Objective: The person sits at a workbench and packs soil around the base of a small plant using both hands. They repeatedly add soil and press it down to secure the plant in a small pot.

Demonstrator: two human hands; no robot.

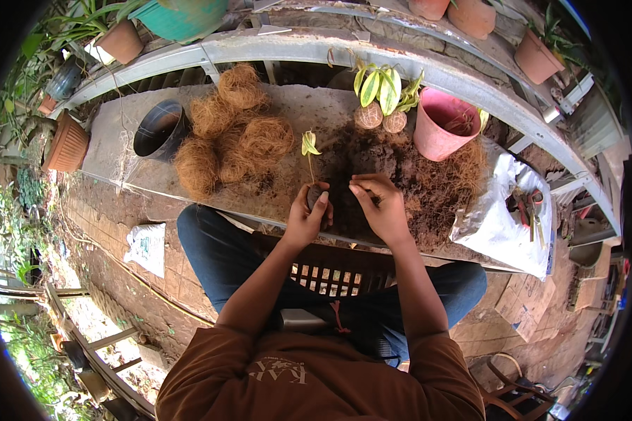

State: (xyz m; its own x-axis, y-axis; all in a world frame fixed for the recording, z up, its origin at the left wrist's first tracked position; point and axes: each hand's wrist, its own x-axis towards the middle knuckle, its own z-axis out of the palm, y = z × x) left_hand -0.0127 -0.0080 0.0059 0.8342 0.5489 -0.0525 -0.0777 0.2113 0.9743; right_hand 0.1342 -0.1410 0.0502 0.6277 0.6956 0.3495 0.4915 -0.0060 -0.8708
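Note:
My left hand [308, 213] is closed around a dark ball of soil [314, 197] at the root of a small plant cutting. The cutting's thin stem stands up from the ball and ends in pale yellow-green leaves [309, 143]. To the right of it, my right hand [378, 202] hovers over loose dark soil [374, 158], apart from the left. Its thumb and fingertips are drawn together, and whether they pinch anything is too small to tell. Beyond the soil, two string-wrapped balls [368, 116] bear variegated leaves [388, 93].
Bundles of coconut fibre [266, 138] lie left of my hands, beside a black plastic pot [160, 131]. A pink pot [445, 123] stands at the back right. Pruning shears [532, 208] rest on a white plastic sack [497, 231]. A metal rail [305, 47] runs behind the slab.

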